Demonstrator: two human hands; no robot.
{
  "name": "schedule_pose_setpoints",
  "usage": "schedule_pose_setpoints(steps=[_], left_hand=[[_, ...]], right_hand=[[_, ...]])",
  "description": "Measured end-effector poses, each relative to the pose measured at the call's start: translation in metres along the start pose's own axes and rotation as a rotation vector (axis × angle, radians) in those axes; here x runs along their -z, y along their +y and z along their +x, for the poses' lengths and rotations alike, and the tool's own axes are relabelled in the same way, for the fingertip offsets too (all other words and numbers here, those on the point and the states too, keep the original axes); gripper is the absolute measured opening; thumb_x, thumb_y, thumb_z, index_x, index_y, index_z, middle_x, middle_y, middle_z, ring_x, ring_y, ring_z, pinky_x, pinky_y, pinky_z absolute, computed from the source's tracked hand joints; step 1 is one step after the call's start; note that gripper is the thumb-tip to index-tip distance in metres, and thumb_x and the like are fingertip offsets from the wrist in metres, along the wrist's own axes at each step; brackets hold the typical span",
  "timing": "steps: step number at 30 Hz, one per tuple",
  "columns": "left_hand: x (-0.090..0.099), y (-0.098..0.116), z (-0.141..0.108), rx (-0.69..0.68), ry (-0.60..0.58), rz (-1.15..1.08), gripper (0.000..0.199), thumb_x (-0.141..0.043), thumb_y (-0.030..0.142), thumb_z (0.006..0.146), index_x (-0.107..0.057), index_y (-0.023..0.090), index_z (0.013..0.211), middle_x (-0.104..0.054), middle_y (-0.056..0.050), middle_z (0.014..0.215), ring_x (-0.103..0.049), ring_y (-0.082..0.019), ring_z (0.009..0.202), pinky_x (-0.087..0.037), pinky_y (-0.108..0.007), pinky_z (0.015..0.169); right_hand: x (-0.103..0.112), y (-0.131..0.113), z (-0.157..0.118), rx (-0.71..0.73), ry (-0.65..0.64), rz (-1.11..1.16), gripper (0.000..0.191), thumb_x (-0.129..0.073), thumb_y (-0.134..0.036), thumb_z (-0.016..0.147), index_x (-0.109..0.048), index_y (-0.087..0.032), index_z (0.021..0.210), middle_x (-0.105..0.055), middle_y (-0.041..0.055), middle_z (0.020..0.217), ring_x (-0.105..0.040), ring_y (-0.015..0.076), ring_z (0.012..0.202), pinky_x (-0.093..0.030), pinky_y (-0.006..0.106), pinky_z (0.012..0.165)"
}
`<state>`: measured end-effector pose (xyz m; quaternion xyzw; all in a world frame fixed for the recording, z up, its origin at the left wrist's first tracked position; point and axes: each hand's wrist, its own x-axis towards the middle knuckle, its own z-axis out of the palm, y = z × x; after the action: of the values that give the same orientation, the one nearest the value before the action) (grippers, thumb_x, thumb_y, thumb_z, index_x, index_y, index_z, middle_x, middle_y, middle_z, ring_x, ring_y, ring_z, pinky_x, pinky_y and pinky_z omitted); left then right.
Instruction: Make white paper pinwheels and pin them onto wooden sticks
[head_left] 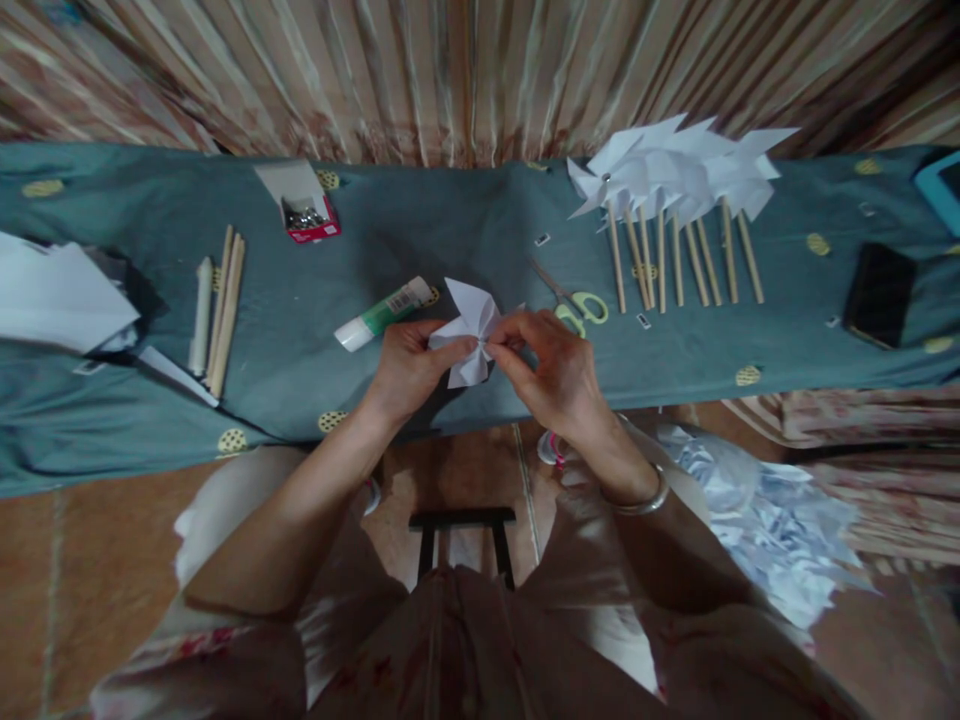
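A white paper pinwheel (474,312) is held over the near edge of the cloth-covered table, between my two hands. My left hand (409,365) grips it from the left, its thumb pressed near the centre. Fingers of my right hand (551,365) pinch at the middle of the pinwheel from the right; whether a small pin is between them cannot be made out. A green and white glue stick (384,313) lies just left of my left hand. Scissors with light green handles (581,308) lie just beyond my right hand.
Finished pinwheels on sticks (675,175) lie at the back right. An open red and white box of metal pins (311,218) stands back left. Wooden sticks (227,310) and white paper sheets (60,295) lie left. A black phone (881,295) is right; paper scraps (780,530) fill a bag below.
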<state>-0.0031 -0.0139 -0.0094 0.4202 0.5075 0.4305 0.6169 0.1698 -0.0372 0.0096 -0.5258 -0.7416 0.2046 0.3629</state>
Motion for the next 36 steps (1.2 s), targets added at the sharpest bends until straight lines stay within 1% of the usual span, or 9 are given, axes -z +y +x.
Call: schedule_pose_setpoints(steps=[7,13,17,21,26,31,34,36], left_hand=[[-0.0017,0.0037,-0.0010,-0.012,0.009,0.058,0.012,-0.081,0.028,0.062,-0.076,0.018,0.065,-0.067,0.000,0.060,-0.055,-0.013,0.055,-0.044,-0.024,0.054],[-0.0023,0.0015,-0.0019,-0.024,0.006,0.069,0.012,-0.080,0.031,0.063,-0.075,0.020,0.063,-0.067,0.000,0.059,-0.055,-0.013,0.055,-0.044,-0.025,0.055],[-0.0021,0.0024,-0.0029,-0.018,0.017,0.081,0.013,-0.080,0.031,0.063,-0.075,0.020,0.064,-0.068,0.000,0.059,-0.055,-0.013,0.054,-0.044,-0.025,0.055],[-0.0025,0.0029,-0.0033,-0.009,0.013,0.078,0.013,-0.081,0.031,0.062,-0.076,0.019,0.065,-0.068,0.000,0.060,-0.055,-0.013,0.054,-0.045,-0.025,0.054],[-0.0025,0.0000,-0.0027,0.001,0.035,0.080,0.012,-0.081,0.030,0.064,-0.075,0.019,0.063,-0.068,0.000,0.059,-0.057,-0.014,0.055,-0.045,-0.026,0.055],[-0.0014,-0.0011,-0.0023,0.027,0.049,0.080,0.015,-0.084,0.029,0.060,-0.074,0.019,0.063,-0.065,0.000,0.059,-0.057,-0.014,0.056,-0.044,-0.026,0.055],[-0.0013,-0.0008,-0.0027,0.026,0.049,0.103,0.017,-0.086,0.029,0.059,-0.074,0.018,0.064,-0.065,0.001,0.058,-0.056,-0.014,0.054,-0.043,-0.025,0.053],[-0.0017,-0.0008,-0.0030,0.011,0.055,0.118,0.015,-0.084,0.029,0.060,-0.074,0.018,0.064,-0.066,0.001,0.058,-0.055,-0.013,0.053,-0.042,-0.025,0.051]], right_hand=[[-0.0002,-0.0012,0.0000,-0.019,-0.012,0.021,0.009,-0.064,-0.025,0.090,-0.062,-0.022,0.082,-0.066,-0.0010,0.076,-0.060,0.0160,0.078,-0.047,0.031,0.074],[-0.0027,-0.0002,0.0000,-0.071,-0.005,0.056,0.008,-0.065,-0.023,0.088,-0.063,-0.022,0.081,-0.066,-0.0012,0.077,-0.060,0.0162,0.077,-0.048,0.031,0.075],[-0.0038,0.0007,0.0003,-0.084,-0.013,0.077,0.008,-0.066,-0.024,0.088,-0.063,-0.022,0.081,-0.066,-0.0008,0.078,-0.061,0.0165,0.077,-0.049,0.031,0.075],[-0.0032,0.0006,0.0011,-0.099,-0.018,0.072,0.008,-0.065,-0.024,0.088,-0.063,-0.023,0.080,-0.066,0.0002,0.078,-0.061,0.0178,0.077,-0.050,0.034,0.075],[-0.0014,-0.0002,0.0021,-0.122,-0.052,0.064,0.009,-0.065,-0.026,0.087,-0.061,-0.026,0.078,-0.068,0.0026,0.079,-0.062,0.0210,0.077,-0.052,0.037,0.076],[-0.0006,-0.0014,0.0028,-0.148,-0.087,0.069,0.009,-0.061,-0.026,0.087,-0.062,-0.028,0.079,-0.069,0.0047,0.081,-0.063,0.0238,0.083,-0.053,0.041,0.077],[-0.0012,-0.0009,0.0032,-0.147,-0.098,0.059,0.010,-0.060,-0.025,0.088,-0.062,-0.028,0.079,-0.069,0.0048,0.082,-0.062,0.0234,0.082,-0.053,0.040,0.077],[-0.0025,-0.0003,0.0031,-0.138,-0.094,0.046,0.011,-0.060,-0.027,0.089,-0.062,-0.027,0.078,-0.068,0.0044,0.081,-0.062,0.0222,0.080,-0.052,0.039,0.078]])
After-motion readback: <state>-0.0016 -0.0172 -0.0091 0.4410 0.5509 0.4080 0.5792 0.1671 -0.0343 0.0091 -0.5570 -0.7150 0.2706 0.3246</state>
